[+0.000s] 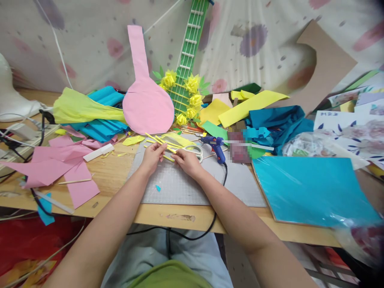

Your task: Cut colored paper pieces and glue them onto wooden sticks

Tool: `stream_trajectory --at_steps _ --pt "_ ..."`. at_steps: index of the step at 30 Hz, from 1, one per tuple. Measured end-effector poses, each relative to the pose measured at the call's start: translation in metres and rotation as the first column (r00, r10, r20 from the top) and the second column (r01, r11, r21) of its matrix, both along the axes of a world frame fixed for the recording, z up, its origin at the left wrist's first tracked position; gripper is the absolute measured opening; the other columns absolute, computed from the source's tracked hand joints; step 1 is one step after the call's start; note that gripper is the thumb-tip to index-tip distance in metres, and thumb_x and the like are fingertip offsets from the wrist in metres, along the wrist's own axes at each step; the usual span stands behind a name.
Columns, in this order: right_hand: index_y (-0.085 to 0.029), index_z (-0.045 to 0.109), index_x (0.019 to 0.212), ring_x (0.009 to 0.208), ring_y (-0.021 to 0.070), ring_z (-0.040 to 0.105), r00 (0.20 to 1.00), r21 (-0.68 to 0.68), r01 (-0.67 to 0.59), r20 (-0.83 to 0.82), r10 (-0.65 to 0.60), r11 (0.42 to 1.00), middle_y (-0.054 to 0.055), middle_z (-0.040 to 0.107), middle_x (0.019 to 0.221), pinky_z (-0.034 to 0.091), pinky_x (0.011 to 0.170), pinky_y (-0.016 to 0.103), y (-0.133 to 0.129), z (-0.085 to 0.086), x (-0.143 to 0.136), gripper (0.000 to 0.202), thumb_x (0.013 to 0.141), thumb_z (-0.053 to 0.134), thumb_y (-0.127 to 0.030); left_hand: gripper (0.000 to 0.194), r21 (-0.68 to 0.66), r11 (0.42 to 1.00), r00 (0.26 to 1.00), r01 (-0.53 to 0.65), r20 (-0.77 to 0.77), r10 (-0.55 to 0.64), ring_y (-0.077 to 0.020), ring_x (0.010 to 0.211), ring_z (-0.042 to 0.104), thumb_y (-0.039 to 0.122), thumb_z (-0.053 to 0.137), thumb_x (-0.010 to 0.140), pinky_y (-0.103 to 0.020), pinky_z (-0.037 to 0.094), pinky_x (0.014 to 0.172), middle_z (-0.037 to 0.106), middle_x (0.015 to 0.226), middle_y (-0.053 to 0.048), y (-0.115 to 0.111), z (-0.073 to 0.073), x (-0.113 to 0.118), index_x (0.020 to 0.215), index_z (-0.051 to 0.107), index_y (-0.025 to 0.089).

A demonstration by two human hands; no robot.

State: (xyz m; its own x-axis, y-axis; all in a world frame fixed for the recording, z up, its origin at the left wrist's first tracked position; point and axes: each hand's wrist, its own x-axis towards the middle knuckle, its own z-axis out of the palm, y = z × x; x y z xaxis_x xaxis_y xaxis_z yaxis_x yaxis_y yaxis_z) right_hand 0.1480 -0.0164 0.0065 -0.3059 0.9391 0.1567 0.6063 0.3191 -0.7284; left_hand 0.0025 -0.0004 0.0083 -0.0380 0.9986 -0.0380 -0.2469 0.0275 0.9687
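Over the grey cutting mat [174, 188], my left hand [153, 157] pinches thin yellow sticks [166, 143] that fan out past its fingertips. My right hand [188, 162] is closed at the right ends of these sticks, close beside the left. How many sticks each hand grips is partly hidden by the fingers. White-handled scissors [196, 151] lie just behind my right hand. To their right a blue glue gun [218, 151] rests on the mat with a white glue stick [258, 146] in its back.
Behind the mat stand a pink guitar-shaped piece [148, 106] and a green stringed neck [192, 44] with yellow paper flowers [193, 84]. Pink paper scraps [51, 164] lie left, a blue sheet pack [309, 188] right. The glue gun's black cord [214, 218] hangs over the table edge.
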Motion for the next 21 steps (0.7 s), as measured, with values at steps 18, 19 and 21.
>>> stream_trajectory --at_steps 18,19,21 --pt "-0.02 0.058 0.074 0.061 0.0111 0.052 0.988 0.147 0.087 0.111 -0.104 0.985 0.0 0.062 0.066 0.033 0.058 0.021 0.004 0.005 0.009 0.024 0.085 0.044 -0.036 0.028 0.014 1.0 1.0 -0.014 -0.004 0.014 -0.0037 0.038 0.037 0.033 0.071 0.057 -0.017 0.031 0.033 0.051 0.049 0.004 0.0 -0.001 0.002 0.062 0.052 0.013" --pt "-0.02 0.058 0.076 0.062 0.0118 0.053 0.977 0.163 0.129 0.147 -0.154 0.978 0.001 0.063 0.069 0.032 0.058 0.022 0.005 0.008 0.013 0.022 0.084 0.045 -0.036 0.028 0.002 0.999 0.999 -0.033 0.019 0.033 -0.0033 0.038 0.037 0.033 0.07 0.057 -0.016 0.03 0.033 0.049 0.048 0.005 0.001 -0.001 0.001 0.062 0.051 0.013" --pt "-0.019 0.059 0.078 0.065 0.0131 0.054 0.947 0.174 0.191 0.228 -0.228 0.966 0.002 0.064 0.073 0.032 0.058 0.023 0.007 0.015 0.024 0.019 0.083 0.046 -0.032 0.028 -0.023 0.999 0.997 -0.047 0.066 0.048 -0.0027 0.038 0.036 0.032 0.07 0.058 -0.015 0.03 0.034 0.047 0.047 0.006 0.002 0.0 -0.002 0.061 0.049 0.014"
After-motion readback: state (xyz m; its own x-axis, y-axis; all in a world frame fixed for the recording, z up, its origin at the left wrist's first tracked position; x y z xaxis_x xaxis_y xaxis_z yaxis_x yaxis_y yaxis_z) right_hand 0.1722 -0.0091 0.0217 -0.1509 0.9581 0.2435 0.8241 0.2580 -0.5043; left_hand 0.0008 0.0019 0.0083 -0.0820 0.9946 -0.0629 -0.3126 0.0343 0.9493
